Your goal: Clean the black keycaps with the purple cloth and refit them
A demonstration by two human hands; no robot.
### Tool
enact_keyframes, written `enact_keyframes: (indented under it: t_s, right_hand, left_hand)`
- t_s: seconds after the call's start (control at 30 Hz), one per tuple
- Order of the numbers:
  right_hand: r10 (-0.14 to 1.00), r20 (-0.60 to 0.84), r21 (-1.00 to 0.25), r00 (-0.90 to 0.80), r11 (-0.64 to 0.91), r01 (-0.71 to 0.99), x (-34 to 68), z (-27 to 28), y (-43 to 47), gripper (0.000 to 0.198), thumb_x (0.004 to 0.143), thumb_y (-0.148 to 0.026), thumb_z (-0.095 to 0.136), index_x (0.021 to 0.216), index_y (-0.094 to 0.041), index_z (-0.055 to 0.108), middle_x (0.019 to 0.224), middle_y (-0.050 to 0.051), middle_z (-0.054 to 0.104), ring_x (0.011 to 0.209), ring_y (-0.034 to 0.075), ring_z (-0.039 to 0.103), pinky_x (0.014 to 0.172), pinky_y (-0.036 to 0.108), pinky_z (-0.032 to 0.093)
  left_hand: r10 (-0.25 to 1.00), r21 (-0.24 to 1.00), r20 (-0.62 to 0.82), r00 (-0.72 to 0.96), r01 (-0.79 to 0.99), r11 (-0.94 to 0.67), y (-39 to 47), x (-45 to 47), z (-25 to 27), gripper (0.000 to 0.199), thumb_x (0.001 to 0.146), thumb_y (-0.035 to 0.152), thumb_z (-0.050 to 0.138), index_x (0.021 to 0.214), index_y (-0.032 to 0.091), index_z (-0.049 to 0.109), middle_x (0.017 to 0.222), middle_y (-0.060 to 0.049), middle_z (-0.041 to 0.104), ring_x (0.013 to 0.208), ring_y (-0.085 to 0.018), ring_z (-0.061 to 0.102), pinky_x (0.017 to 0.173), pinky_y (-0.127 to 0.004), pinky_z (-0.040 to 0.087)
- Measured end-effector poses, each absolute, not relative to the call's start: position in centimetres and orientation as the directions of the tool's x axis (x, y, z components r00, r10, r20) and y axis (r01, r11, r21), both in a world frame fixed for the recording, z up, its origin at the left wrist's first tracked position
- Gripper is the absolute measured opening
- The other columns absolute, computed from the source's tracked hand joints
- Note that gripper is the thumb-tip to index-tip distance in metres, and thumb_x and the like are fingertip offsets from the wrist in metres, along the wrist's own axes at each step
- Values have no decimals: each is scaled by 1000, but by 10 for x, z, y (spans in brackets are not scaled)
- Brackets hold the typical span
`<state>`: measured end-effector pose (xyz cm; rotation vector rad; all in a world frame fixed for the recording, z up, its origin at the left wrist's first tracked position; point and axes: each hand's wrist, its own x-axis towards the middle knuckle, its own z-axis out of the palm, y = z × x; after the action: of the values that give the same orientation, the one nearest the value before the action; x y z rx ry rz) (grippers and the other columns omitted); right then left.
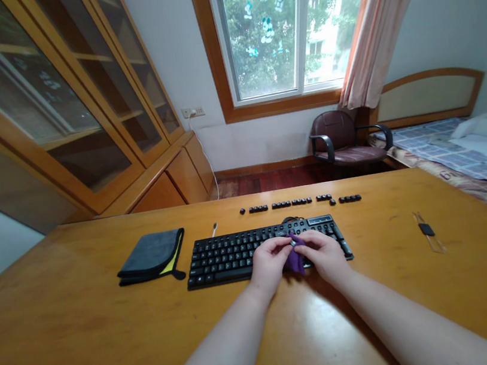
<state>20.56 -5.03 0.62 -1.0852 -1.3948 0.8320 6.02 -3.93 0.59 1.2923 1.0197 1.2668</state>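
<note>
Above the right half of a black keyboard (224, 259), both hands meet at a purple cloth (295, 264). My left hand (269, 261) pinches the cloth's upper part from the left, with thumb and forefinger together. From the other side my right hand (326, 253) pinches it too, fingers closed. A small item with a pale glint shows between the fingertips; it may be a keycap, but it is too small to tell. The cloth hangs down in front of the keyboard's near edge. Part of the keys is hidden behind the hands.
Several loose black keycaps (282, 205) stand in a row behind the keyboard. A folded grey cloth (151, 253) with a yellow underside lies left, near a small brush (214, 229). To the right is a wire keycap puller (426, 230). The wooden desk (112, 346) carries everything.
</note>
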Motion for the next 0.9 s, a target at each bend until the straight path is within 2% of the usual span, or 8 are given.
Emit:
enact_keyframes:
  t_s: [0.2, 0.37, 0.63, 0.77, 0.9]
  right_hand:
    - [939, 330, -934, 92, 310, 179, 205, 10, -53, 10, 72, -31, 63, 71, -22, 69, 74, 4, 66, 74, 20, 59, 70, 32, 47]
    - [938, 336, -925, 82, 312, 218, 206, 9, -55, 10, 75, -29, 60, 74, -22, 67, 76, 3, 65, 75, 19, 58, 70, 32, 46]
    - [913, 385, -920, 138, 367, 140, 208, 8, -55, 25, 84, -31, 50, 101, -24, 67, 105, 6, 66, 101, 22, 57, 94, 42, 39]
    - [923, 367, -928, 116, 355, 113, 207, 7, -56, 27, 84, -33, 50, 105, -24, 66, 108, 6, 65, 103, 23, 57, 96, 44, 40]
    - [905, 420, -900, 70, 406, 156, 206, 6, -58, 25, 84, -32, 51, 103, -26, 66, 107, 6, 66, 103, 22, 58, 95, 42, 42]
  left_hand:
    - [989, 988, 85, 120, -139, -68, -39, 60, 3, 20, 63, 19, 69, 82, 15, 68, 85, -7, 69, 80, -19, 65, 78, -32, 51]
    - [987, 985, 92, 133, -158, -70, -40, 61, 2, 23, 62, 18, 70, 84, 14, 65, 86, -7, 68, 81, -18, 65, 80, -33, 51]
    - [985, 977, 150, 81, -165, -135, -41, 60, 6, 21, 66, 19, 67, 86, 14, 62, 90, -7, 66, 87, -18, 64, 84, -33, 50]
    - [984, 980, 156, 90, -142, -142, -41, 61, 4, 21, 68, 17, 65, 88, 15, 60, 88, -6, 66, 85, -17, 63, 83, -31, 50]
    - [974, 977, 210, 84, -64, -205, -41, 61, -1, 20, 68, 15, 64, 87, 14, 59, 87, -5, 64, 81, -15, 63, 78, -30, 51]
